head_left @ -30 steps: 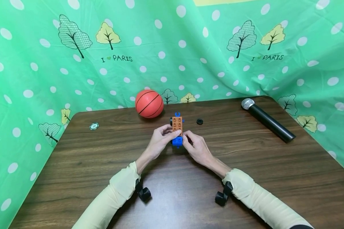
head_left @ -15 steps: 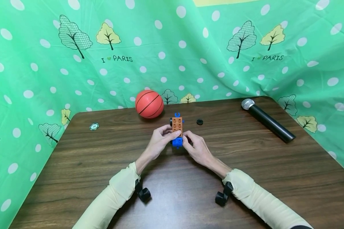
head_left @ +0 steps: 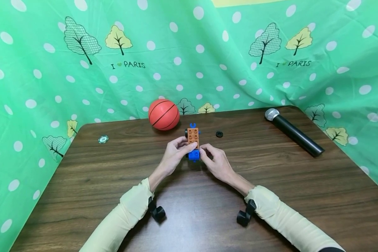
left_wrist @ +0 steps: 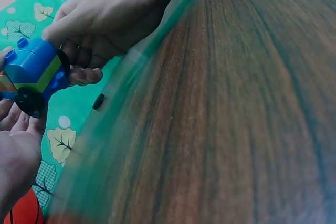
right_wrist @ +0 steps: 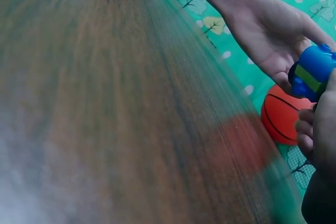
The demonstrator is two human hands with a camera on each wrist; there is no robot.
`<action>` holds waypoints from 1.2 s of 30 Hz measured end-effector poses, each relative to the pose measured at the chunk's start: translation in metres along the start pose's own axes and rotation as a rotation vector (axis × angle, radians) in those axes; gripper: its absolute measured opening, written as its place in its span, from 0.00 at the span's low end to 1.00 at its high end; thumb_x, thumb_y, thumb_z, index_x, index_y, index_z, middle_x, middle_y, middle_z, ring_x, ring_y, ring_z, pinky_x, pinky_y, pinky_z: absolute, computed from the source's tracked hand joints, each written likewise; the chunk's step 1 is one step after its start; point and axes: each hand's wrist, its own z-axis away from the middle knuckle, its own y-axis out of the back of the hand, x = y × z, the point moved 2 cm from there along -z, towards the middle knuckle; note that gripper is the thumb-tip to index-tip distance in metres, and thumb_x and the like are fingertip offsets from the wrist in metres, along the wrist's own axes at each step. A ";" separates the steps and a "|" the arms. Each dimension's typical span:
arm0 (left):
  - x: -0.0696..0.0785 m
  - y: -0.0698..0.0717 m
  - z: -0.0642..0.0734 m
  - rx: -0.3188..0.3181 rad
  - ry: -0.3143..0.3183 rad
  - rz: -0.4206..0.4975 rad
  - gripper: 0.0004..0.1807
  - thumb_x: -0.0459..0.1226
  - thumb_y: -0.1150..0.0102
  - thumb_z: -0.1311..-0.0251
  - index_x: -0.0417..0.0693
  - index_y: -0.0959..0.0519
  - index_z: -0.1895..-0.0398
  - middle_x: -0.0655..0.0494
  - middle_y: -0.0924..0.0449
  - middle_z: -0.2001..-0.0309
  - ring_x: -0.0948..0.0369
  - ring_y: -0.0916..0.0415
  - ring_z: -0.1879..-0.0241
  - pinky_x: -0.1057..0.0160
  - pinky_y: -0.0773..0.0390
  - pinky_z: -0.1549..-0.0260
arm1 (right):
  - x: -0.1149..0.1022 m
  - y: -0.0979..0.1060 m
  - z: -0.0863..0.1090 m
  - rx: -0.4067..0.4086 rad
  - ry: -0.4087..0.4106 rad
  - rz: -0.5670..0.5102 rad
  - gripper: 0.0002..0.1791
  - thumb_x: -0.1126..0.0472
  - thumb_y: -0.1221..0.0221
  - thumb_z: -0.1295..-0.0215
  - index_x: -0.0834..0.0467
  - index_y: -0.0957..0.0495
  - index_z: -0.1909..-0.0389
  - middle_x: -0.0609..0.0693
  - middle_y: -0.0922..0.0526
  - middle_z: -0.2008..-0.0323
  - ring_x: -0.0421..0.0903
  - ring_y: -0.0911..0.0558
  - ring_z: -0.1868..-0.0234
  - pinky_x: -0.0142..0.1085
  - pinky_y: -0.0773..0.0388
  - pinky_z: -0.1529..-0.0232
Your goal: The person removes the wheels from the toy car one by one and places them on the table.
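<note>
In the head view, a toy car [head_left: 193, 133] built of orange and blue blocks is held above the table, its blue hook pointing away. My left hand [head_left: 172, 156] grips it from the left, thumb across the top. My right hand [head_left: 219, 165] pinches at its near right side. The left wrist view shows a black wheel [left_wrist: 64, 60] there, at the right fingers, and another wheel [left_wrist: 29, 102] on the opposite side. A bare blue peg [head_left: 200, 132] sticks out at the far right of the car. One loose black wheel [head_left: 219, 134] lies on the table beyond my right hand.
A red ball [head_left: 163, 114] sits at the back of the brown wooden table [head_left: 113, 196]. The black microphone [head_left: 294, 133] lies at the right, a poker chip [head_left: 103, 139] at the far left. A green dotted curtain [head_left: 176, 42] hangs behind the table.
The toy car has shifted very slightly to the left and away in my hands. Both hands keep nearly the same place and hold, and the loose wheel stays put.
</note>
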 end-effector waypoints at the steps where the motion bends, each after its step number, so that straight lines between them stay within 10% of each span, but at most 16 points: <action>1: 0.000 0.000 0.000 -0.003 0.000 0.007 0.17 0.33 0.36 0.34 0.29 0.21 0.48 0.52 0.17 0.60 0.61 0.21 0.58 0.65 0.21 0.53 | 0.000 0.000 0.000 0.003 0.006 -0.001 0.05 0.70 0.43 0.26 0.62 0.18 0.57 0.44 0.21 0.72 0.40 0.22 0.70 0.35 0.25 0.68; 12: 0.002 0.004 0.000 0.032 -0.011 -0.003 0.14 0.33 0.36 0.33 0.31 0.20 0.50 0.54 0.17 0.60 0.60 0.22 0.57 0.66 0.21 0.54 | 0.000 0.005 -0.001 -0.002 -0.088 -0.065 0.09 0.65 0.46 0.21 0.61 0.19 0.50 0.53 0.16 0.61 0.45 0.22 0.63 0.38 0.25 0.61; 21: 0.002 0.010 0.002 0.051 -0.021 -0.034 0.16 0.36 0.35 0.33 0.33 0.20 0.49 0.53 0.18 0.59 0.60 0.22 0.57 0.65 0.21 0.53 | 0.010 0.016 -0.004 0.090 0.061 0.001 0.14 0.74 0.33 0.35 0.68 0.21 0.50 0.55 0.20 0.65 0.50 0.22 0.66 0.50 0.21 0.66; 36: -0.002 0.010 0.001 0.057 -0.015 -0.034 0.16 0.36 0.34 0.34 0.33 0.20 0.49 0.53 0.17 0.59 0.59 0.22 0.57 0.65 0.21 0.54 | 0.025 0.040 -0.007 0.142 0.160 0.258 0.16 0.66 0.26 0.42 0.64 0.21 0.58 0.52 0.25 0.72 0.44 0.26 0.71 0.27 0.33 0.68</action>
